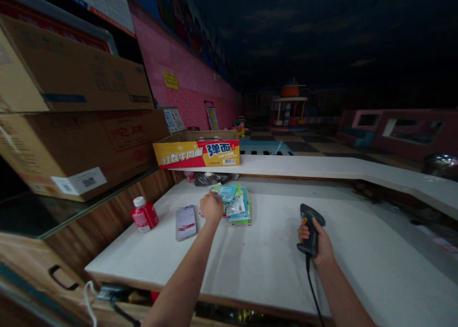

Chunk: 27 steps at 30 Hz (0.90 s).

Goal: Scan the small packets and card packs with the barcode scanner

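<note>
My right hand [319, 241] is wrapped around the grip of a dark barcode scanner [312, 224], with a finger by its orange trigger. A black cable runs down from the handle. My left hand [212, 206] is at the left side of a pile of small snack packets [240, 211] in green, blue and clear wrap. Its fingers close on the edge of a blue packet [227, 192] at the top of the pile; the fingertips are partly hidden. Left of that hand, a phone [186, 223] with its screen lit lies on the white desk [265, 260].
A red bottle [144, 215] with a white cap stands at the desk's left. Behind the packets are a black plastic bag [211, 179] and a yellow-red noodle carton [196, 154] on the raised ledge [304, 167]. Large cardboard boxes [82, 145] are stacked at the left.
</note>
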Each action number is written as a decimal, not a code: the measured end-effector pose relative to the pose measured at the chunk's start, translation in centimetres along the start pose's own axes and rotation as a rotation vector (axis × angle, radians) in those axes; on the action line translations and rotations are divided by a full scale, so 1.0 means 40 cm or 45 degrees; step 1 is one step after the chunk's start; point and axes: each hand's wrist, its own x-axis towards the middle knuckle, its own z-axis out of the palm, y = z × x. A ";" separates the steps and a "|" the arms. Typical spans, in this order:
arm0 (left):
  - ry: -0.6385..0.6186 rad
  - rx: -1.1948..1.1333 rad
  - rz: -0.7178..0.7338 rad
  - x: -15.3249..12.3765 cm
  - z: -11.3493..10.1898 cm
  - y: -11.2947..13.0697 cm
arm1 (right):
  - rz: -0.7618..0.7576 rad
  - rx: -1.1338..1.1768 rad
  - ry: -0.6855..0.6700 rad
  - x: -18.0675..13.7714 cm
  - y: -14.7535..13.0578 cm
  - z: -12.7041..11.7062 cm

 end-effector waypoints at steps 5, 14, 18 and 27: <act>0.040 -0.034 0.064 -0.024 0.003 -0.027 | 0.007 0.008 0.018 -0.003 0.000 0.004; 0.209 -0.185 0.464 -0.155 0.007 -0.057 | 0.003 0.009 0.053 -0.012 0.003 0.015; 0.220 -0.123 0.357 -0.117 -0.001 -0.040 | -0.009 -0.004 0.038 -0.010 0.003 0.011; -0.194 0.174 0.104 0.017 -0.058 0.040 | 0.013 -0.027 0.013 -0.004 0.000 0.004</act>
